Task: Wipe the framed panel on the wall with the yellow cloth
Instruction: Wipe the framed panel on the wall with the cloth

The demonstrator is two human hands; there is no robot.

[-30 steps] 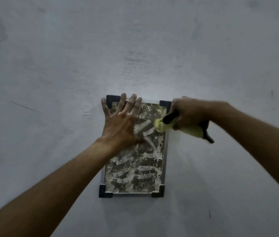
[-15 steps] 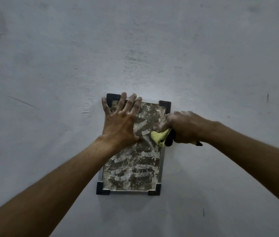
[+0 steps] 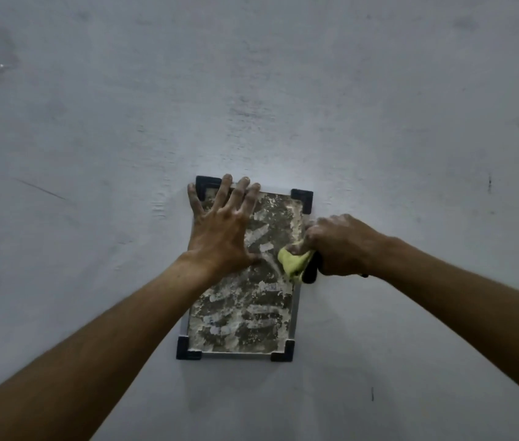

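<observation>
A small framed panel with black corner pieces and a silver rim hangs on the grey wall. Its surface is dark and smeared with whitish streaks. My left hand lies flat on the panel's upper left part, fingers straight and spread, fingertips reaching over the top edge. My right hand grips a bunched yellow cloth with a black part beside it and holds it against the panel's right edge, about halfway down.
The grey plastered wall fills the whole view, with faint scuffs and small dark marks. A short scratch runs left of the panel.
My right hand has carried the cloth down from near the panel's top right corner to the middle of its right edge. My left hand has stayed pressed on the upper left.
</observation>
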